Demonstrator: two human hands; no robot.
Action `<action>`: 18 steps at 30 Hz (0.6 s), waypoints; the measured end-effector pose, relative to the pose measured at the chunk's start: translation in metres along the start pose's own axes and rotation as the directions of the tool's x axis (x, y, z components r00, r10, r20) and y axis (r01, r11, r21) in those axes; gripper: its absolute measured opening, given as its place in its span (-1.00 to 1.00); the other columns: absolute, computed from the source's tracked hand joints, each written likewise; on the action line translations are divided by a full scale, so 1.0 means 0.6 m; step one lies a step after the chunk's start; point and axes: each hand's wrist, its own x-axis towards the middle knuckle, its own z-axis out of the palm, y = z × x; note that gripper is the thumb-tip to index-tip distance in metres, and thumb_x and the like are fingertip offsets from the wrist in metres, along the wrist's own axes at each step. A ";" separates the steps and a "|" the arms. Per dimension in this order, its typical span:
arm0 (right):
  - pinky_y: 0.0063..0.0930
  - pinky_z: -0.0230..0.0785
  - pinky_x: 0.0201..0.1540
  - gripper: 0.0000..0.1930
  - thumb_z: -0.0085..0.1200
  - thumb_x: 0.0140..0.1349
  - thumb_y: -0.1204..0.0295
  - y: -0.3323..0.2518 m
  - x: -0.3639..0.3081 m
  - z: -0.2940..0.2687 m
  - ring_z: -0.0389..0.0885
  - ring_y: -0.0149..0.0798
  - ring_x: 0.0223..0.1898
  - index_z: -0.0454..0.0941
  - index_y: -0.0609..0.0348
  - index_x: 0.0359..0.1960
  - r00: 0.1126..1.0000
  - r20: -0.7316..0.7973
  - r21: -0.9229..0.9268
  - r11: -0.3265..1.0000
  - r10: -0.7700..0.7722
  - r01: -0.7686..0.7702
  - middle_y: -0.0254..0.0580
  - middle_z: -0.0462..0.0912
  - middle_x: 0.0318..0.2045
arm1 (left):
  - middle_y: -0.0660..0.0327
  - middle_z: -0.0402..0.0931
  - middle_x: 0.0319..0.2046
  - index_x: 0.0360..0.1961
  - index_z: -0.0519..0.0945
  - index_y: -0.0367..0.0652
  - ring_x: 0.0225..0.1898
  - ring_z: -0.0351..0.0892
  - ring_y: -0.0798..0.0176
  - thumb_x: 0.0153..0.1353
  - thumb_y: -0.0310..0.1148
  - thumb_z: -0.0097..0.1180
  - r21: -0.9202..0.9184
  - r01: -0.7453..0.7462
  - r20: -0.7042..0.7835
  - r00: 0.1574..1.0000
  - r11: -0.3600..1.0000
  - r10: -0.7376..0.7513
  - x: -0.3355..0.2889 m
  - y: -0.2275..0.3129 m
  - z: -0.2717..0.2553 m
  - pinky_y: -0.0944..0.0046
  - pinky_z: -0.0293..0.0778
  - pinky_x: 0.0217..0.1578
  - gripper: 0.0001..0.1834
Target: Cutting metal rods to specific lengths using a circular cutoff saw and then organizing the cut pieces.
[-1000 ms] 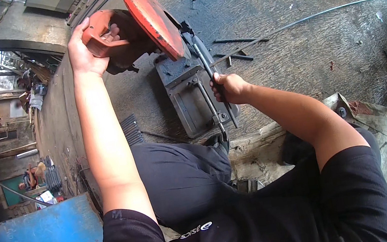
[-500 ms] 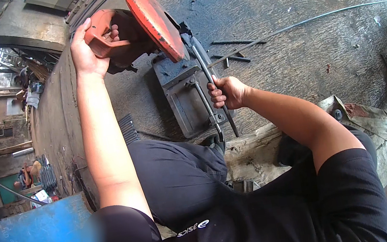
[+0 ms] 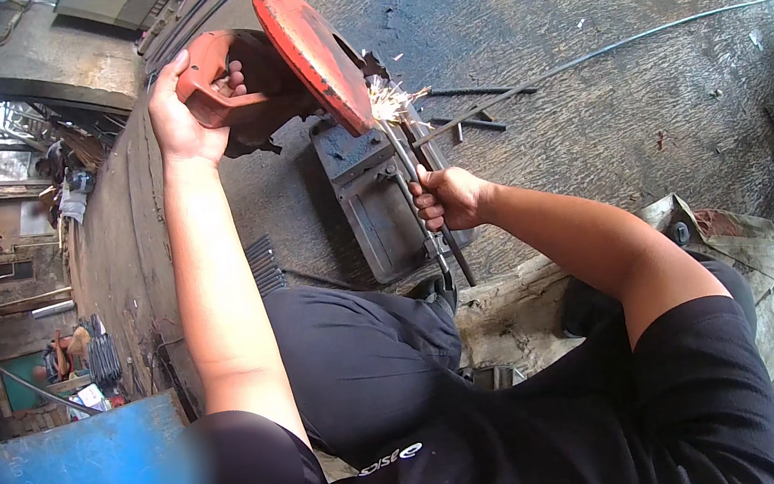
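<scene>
Steel rod (image 3: 423, 198) gripped in my right hand (image 3: 446, 197), left hand (image 3: 184, 112) clenching the saw handle (image 3: 215, 82); sparks (image 3: 390, 100) beside the handle could burn me.

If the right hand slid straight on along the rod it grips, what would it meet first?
Most likely the red blade guard of the chop saw, where sparks fly off the metal rod. The right hand points up along it; depth is unclear.

L hand (image 3: 184, 112) fist-clenched, arm outstretched; R hand (image 3: 446, 197) clenched, elbow bent.
</scene>
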 end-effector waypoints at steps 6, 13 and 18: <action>-0.50 -0.02 -0.48 -0.59 -0.40 0.47 0.01 -0.004 0.005 0.004 0.02 -0.42 -0.59 0.28 -0.03 -0.44 0.993 -0.105 -0.087 0.995 -0.050 0.041 -0.50 0.09 -0.62 | 0.00 0.52 -0.22 0.03 0.45 -0.36 -0.25 0.59 0.10 0.21 -0.06 -0.01 -0.034 -0.008 -0.018 1.000 0.999 0.007 -0.003 -0.003 0.006 0.14 0.54 -0.21 -0.44; -0.47 -0.01 -0.51 -0.60 -0.40 0.47 0.04 -0.012 0.007 0.001 0.03 -0.41 -0.61 0.27 -0.04 -0.46 0.986 -0.128 -0.218 0.973 -0.111 0.081 -0.48 0.10 -0.63 | -0.10 0.49 -0.11 0.13 0.37 -0.41 -0.15 0.55 0.03 0.29 -0.08 -0.14 -0.009 -0.001 -0.027 1.000 1.000 0.000 -0.003 0.000 0.005 0.09 0.50 -0.10 -0.41; -0.47 -0.01 -0.54 -0.63 -0.37 0.47 0.08 -0.011 0.009 -0.006 0.05 -0.41 -0.64 0.25 -0.04 -0.47 0.968 -0.191 -0.292 0.951 -0.160 0.100 -0.46 0.13 -0.65 | 0.00 0.51 -0.23 0.04 0.43 -0.38 -0.25 0.58 0.10 0.21 -0.07 0.00 -0.028 0.008 -0.032 0.999 1.000 -0.008 -0.004 -0.001 0.005 0.16 0.54 -0.21 -0.43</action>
